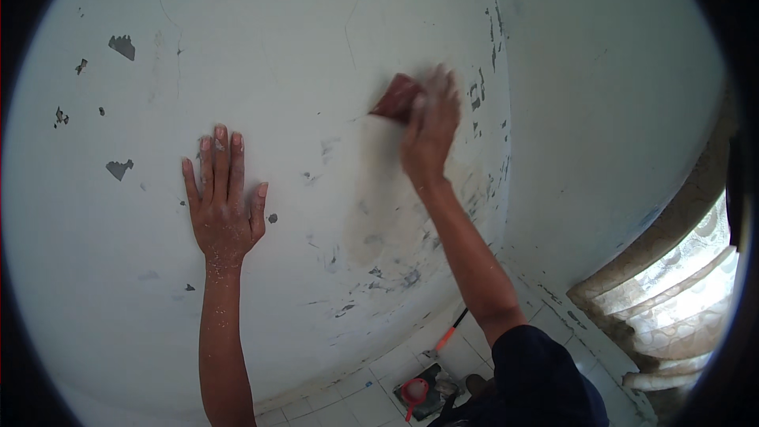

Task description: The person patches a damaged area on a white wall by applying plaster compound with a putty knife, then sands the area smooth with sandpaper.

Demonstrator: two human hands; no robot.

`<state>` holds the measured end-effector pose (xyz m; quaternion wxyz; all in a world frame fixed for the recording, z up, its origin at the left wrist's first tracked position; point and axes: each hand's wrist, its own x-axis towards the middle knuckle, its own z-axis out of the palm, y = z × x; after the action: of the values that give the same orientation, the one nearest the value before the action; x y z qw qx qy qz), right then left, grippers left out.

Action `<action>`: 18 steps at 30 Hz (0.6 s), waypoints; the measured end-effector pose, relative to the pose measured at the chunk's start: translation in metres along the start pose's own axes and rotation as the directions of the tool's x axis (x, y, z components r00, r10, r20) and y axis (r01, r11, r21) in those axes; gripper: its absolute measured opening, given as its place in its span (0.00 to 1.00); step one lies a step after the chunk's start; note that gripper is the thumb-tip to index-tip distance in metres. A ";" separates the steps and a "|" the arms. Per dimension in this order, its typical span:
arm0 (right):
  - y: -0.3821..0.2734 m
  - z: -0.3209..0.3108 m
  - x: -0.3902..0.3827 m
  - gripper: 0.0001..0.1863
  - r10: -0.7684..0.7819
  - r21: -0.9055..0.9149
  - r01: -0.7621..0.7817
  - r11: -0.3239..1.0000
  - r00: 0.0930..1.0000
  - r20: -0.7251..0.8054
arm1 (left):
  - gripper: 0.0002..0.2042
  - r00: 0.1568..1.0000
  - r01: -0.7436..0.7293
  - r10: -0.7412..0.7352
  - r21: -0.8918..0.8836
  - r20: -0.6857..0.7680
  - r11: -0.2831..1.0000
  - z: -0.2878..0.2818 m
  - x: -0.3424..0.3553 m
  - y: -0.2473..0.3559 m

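Note:
A reddish-brown piece of sandpaper point(396, 99) lies flat against the white wall point(269, 39). My right hand point(431, 138) presses on it, smeared by motion, with the sheet's left part sticking out past the fingers. To the left, my left hand point(221, 221) rests palm down on the wall, its fingers stretched out and apart, holding nothing. White dust speckles its back and wrist. Below the sandpaper, a dull beige patch point(371, 221) marks the wall, with grey scuffs and chipped paint around it.
Right of my right hand, the wall meets another wall point(593, 111) at a chipped corner. A patterned curtain point(672, 300) hangs over a bright window at the right. On the tiled floor below are a red round-headed item with a handle point(414, 390), a dark sheet and an orange-handled tool point(446, 338).

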<state>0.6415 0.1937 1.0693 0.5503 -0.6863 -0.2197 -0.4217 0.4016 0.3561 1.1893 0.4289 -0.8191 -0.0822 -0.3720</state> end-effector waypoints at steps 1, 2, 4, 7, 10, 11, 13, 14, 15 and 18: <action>-0.001 -0.016 0.010 0.26 -0.015 0.080 0.021 0.997 0.997 -0.077 | 0.31 1.000 0.003 -0.003 -0.009 -0.003 1.000 0.003 0.001 0.003; -0.005 -0.024 0.016 0.25 -0.017 0.172 0.043 0.984 0.989 -0.150 | 0.31 1.000 0.003 -0.003 -0.009 -0.004 1.000 0.004 0.001 0.003; -0.015 -0.042 0.002 0.25 0.106 0.397 -0.026 0.917 0.978 -0.180 | 0.31 1.000 0.009 -0.009 -0.007 0.002 1.000 0.005 -0.001 0.003; -0.030 -0.077 -0.046 0.24 0.535 0.789 -0.365 0.494 0.843 0.056 | 0.31 0.999 0.011 -0.012 0.026 0.031 1.000 0.004 -0.006 -0.001; -0.018 -0.105 -0.095 0.24 0.607 0.867 -0.491 0.080 0.714 0.348 | 0.31 1.000 0.008 -0.008 0.007 0.024 1.000 0.008 -0.006 -0.002; -0.014 -0.116 -0.107 0.24 0.584 0.833 -0.503 -0.229 0.614 0.531 | 0.31 1.000 -0.002 0.002 0.006 0.016 1.000 0.007 -0.004 0.000; -0.008 -0.126 -0.122 0.26 0.495 0.677 -0.491 -0.549 0.462 0.736 | 0.31 1.000 -0.017 0.018 -0.004 0.019 1.000 0.007 -0.002 0.001; -0.006 -0.131 -0.127 0.26 0.503 0.675 -0.493 -0.549 0.451 0.738 | 0.31 1.000 -0.019 0.019 0.006 0.002 1.000 0.007 -0.002 0.000; -0.006 -0.136 -0.130 0.26 0.489 0.659 -0.503 -0.559 0.443 0.752 | 0.31 1.000 -0.019 0.020 0.015 -0.014 1.000 0.007 -0.002 -0.001; -0.006 -0.145 -0.132 0.26 0.457 0.628 -0.536 -0.564 0.431 0.778 | 0.30 0.998 -0.044 0.044 0.001 -0.043 0.999 0.005 -0.003 -0.006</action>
<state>0.5154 0.0805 0.9705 0.9594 -0.0600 -0.0501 0.2710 0.3993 0.3642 1.1893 0.4387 -0.8125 -0.0551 -0.3800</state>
